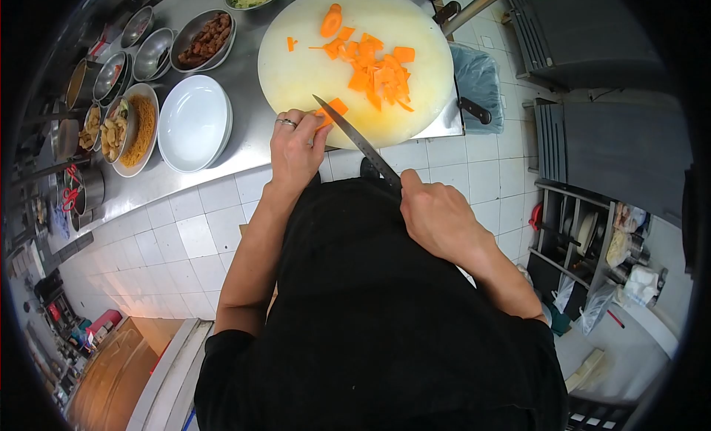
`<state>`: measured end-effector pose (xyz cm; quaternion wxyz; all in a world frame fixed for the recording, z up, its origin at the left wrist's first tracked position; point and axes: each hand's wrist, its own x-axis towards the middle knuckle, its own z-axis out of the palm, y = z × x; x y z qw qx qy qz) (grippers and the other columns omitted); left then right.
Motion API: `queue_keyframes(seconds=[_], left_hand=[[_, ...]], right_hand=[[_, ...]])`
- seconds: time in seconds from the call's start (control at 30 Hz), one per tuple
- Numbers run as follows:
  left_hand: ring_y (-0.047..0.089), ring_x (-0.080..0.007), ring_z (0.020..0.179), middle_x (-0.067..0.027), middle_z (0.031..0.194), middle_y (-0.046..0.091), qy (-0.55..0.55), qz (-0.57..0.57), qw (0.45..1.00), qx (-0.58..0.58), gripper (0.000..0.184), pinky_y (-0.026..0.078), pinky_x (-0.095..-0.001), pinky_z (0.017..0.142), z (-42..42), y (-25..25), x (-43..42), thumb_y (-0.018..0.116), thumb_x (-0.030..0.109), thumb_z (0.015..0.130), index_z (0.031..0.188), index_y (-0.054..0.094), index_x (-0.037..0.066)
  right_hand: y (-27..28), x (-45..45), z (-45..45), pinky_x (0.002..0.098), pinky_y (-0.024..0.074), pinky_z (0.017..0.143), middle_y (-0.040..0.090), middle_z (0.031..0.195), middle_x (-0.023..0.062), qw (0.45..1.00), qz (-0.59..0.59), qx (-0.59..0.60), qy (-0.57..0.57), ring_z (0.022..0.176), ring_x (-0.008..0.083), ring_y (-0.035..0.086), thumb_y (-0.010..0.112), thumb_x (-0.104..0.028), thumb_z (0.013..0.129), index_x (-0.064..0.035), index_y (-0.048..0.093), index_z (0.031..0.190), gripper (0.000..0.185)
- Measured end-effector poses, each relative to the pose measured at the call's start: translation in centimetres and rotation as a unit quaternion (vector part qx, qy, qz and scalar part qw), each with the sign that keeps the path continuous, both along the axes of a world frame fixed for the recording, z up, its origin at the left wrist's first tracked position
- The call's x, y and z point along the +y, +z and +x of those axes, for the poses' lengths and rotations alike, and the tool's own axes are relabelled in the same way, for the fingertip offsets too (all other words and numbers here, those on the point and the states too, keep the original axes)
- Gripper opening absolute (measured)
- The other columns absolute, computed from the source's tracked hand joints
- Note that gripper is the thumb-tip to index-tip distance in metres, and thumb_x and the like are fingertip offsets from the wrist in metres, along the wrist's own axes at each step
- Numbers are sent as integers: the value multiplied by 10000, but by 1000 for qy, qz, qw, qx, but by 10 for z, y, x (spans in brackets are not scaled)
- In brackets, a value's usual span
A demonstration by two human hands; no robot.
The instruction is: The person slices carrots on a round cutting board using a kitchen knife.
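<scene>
My left hand (298, 141) is closed on an orange carrot piece (337, 107) at the near left edge of the round white cutting board (296, 68). A ring sits on one of its fingers. My right hand (442, 215) grips the handle of a kitchen knife (361, 141), whose long dark blade slants up and left to the carrot under my left fingers. Flat cut carrot pieces (381, 74) lie heaped across the middle of the board. Behind them rests a larger carrot chunk (331, 21). The knife handle is mostly hidden in my fist.
White stacked plates (194, 124) stand left of the board on the steel counter (248, 105). Beyond are a bowl of brown meat (204, 40), a plate of noodles (142, 131) and several metal bowls. Another knife's handle (475, 110) juts out at right, over a lined bin (481, 75).
</scene>
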<state>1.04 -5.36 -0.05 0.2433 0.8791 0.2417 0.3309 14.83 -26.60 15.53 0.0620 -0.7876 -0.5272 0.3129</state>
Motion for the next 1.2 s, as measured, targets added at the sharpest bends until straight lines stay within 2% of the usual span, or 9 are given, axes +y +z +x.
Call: queue_keyframes(seconds=[0.2,0.4,0.5,0.57,0.6,0.67,0.77,0.97,1.2], left_hand=[[660,-350,918,-138,959,708,1,2,1000,0,189,545,-439,795,0,1,0,850,62,834,985,745,19],[661,-347,920,-142,966,707,3,3,1000,-1,192,546,-438,791,0,-2,0,852,71,838,990,745,23],[660,-336,910,-135,969,708,5,6,1000,-15,190,545,-432,788,0,-2,0,852,77,840,988,743,29],[660,-320,907,-118,974,716,27,-35,999,6,238,544,-419,799,1,3,-2,850,77,843,1063,765,41],[660,-320,907,-118,974,716,27,-35,999,7,238,544,-419,799,0,4,-1,850,77,843,1063,765,41],[661,-301,912,-97,994,732,1,-11,1000,23,318,543,-406,821,-2,6,0,845,77,850,1163,788,60],[662,-289,923,-86,1018,745,-20,8,1000,0,369,539,-395,842,-4,-3,3,836,73,862,1228,796,82],[650,-297,934,-79,1038,739,-33,29,999,-8,365,549,-410,848,-7,-3,6,815,71,865,1229,790,87],[656,-295,944,-83,1057,746,-47,59,997,23,368,557,-410,855,-11,2,9,811,79,873,1240,790,97]], right_hand=[[-2,0,0,606,520,634,642,668,299,1000,2,6,-4,659,521,658,588,-56,984,59,513,993,137],[7,2,2,603,555,705,680,729,301,1000,-29,8,-3,727,507,700,577,-82,989,52,532,1013,144],[12,1,6,612,534,746,685,760,298,997,8,40,-62,756,515,694,573,-94,995,43,526,1041,151],[0,-3,12,610,512,775,685,797,311,983,42,96,-148,796,522,688,552,-140,1022,41,523,1051,186],[-6,-4,17,610,512,775,685,797,311,983,41,96,-148,796,522,688,552,-140,1022,41,523,1051,186],[-18,-5,26,590,507,780,674,812,317,965,7,177,-192,817,516,678,532,-202,1052,42,531,1029,245],[-30,-6,28,570,507,789,670,815,307,958,-75,190,-200,822,496,672,518,-294,1090,41,556,1015,345],[-43,-10,29,563,505,766,677,806,284,962,-107,171,-187,789,458,683,523,-407,1117,44,584,1032,462],[-48,-14,31,559,506,752,679,809,288,955,-119,196,-188,780,465,683,522,-406,1119,53,590,996,480]])
